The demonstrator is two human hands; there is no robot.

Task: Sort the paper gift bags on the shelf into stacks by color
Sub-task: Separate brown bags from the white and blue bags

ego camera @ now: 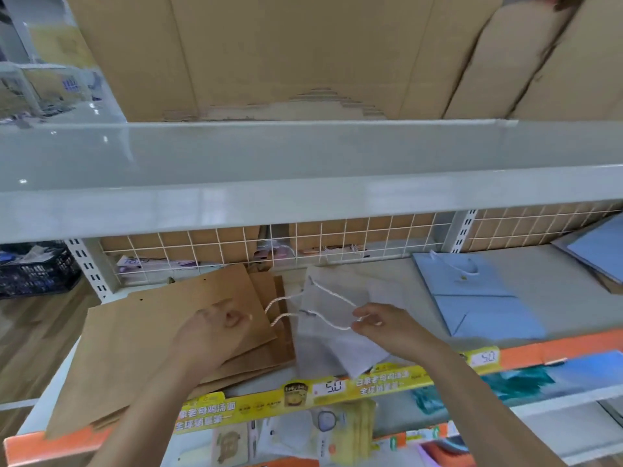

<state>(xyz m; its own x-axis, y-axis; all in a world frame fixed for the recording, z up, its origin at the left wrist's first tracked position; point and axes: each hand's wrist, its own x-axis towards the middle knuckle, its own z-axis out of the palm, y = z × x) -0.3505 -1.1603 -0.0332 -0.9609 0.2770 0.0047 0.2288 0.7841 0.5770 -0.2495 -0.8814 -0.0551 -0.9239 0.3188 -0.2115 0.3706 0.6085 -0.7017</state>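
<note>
Brown kraft bags [141,335] lie stacked at the shelf's [556,288] left, with the left hand [215,328] resting on top, fingers curled; whether it grips anything is unclear. Beside them lie white bags [323,345], whose cord handle [332,298] the right hand [387,325] pinches. Pale blue bags [478,298] sit further right. Best to lift the handle gently and square the white bag onto its own pile.

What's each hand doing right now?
Left hand: rests on the brown bags, fingers curled.
Right hand: pinches the white bag's cord handle.
</note>
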